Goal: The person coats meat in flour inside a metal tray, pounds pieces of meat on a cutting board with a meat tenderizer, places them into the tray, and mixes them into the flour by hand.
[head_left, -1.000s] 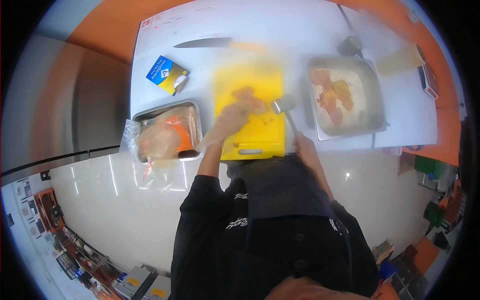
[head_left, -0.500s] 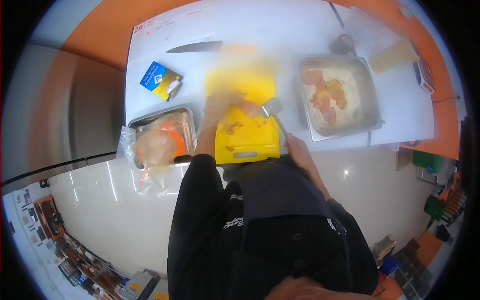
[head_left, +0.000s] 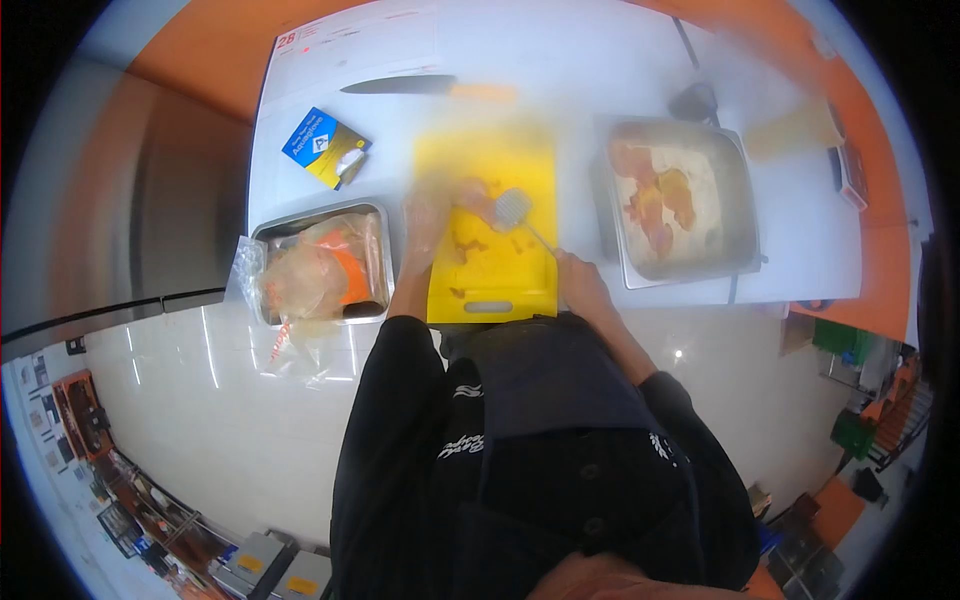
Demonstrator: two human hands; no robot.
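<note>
A metal meat mallet is in my right hand, whose fingers are wrapped round the handle near the board's right edge. The mallet's textured head rests at the right end of a piece of raw meat, which looks like chicken. This meat lies on a yellow cutting board with small scraps around it. My left hand, seemingly in a clear plastic glove, is at the board's left edge beside the meat. Haze and blur hide its fingers, so their grip cannot be made out.
On the right stands a deep metal pan holding several meat pieces. A metal tray with a plastic bag stands left. Behind are a knife, a blue-yellow glove box, a dark object and a blurred container.
The mallet head has moved left and come down onto the meat, with my right hand shifting slightly left. My left hand has drawn back left from over the meat.
</note>
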